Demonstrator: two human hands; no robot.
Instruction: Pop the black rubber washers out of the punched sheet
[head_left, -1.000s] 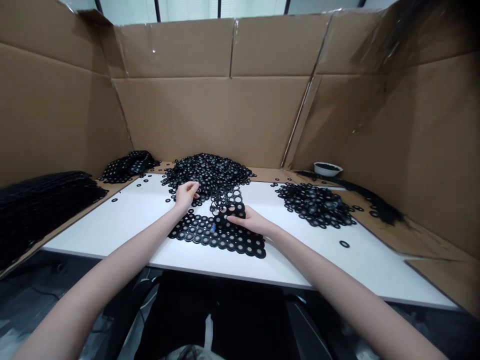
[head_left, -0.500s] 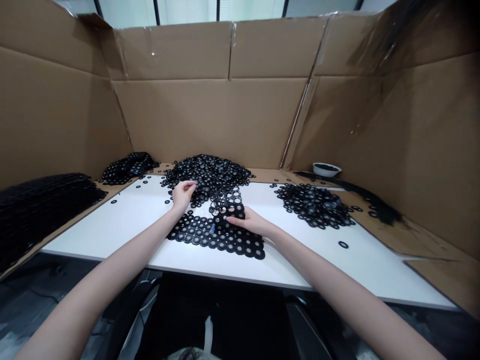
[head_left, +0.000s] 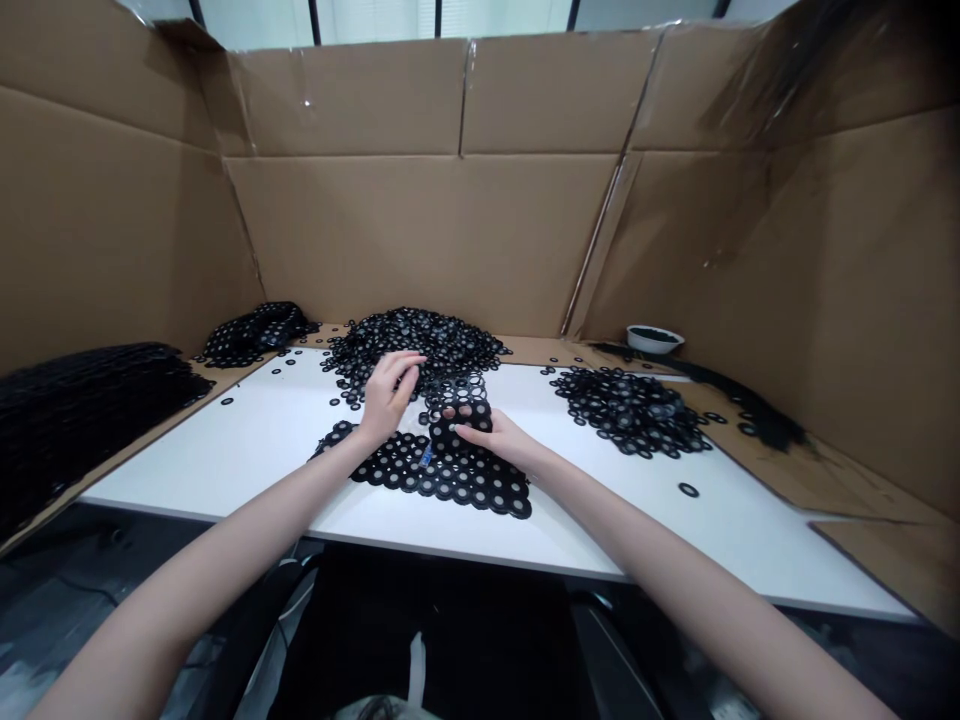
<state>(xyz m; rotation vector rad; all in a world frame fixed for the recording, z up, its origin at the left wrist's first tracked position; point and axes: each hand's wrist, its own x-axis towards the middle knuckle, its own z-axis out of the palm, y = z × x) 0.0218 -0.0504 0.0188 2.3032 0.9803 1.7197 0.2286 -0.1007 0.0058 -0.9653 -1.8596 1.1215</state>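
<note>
A black sheet of joined rubber rings (head_left: pixel 450 480) lies flat on the white table (head_left: pixel 247 440) in front of me. My right hand (head_left: pixel 491 432) presses on its far edge, fingers curled over the sheet. My left hand (head_left: pixel 390 390) hovers over the sheet's left part, fingers stretched out and loosely apart, beside the big heap of loose black rings (head_left: pixel 416 345) behind it. A small blue mark (head_left: pixel 426 457) shows on the sheet between my hands.
A second heap of rings (head_left: pixel 634 405) lies to the right, with a white bowl (head_left: pixel 655 338) behind it. Stacked black sheets (head_left: pixel 75 400) sit far left, a smaller pile (head_left: pixel 255 330) at back left. Cardboard walls (head_left: pixel 420 230) enclose the table.
My left hand left the heap's edge, moved right toward the sheet and opened its fingers. The sheet's left corner shifted slightly left. My right hand stayed in place.
</note>
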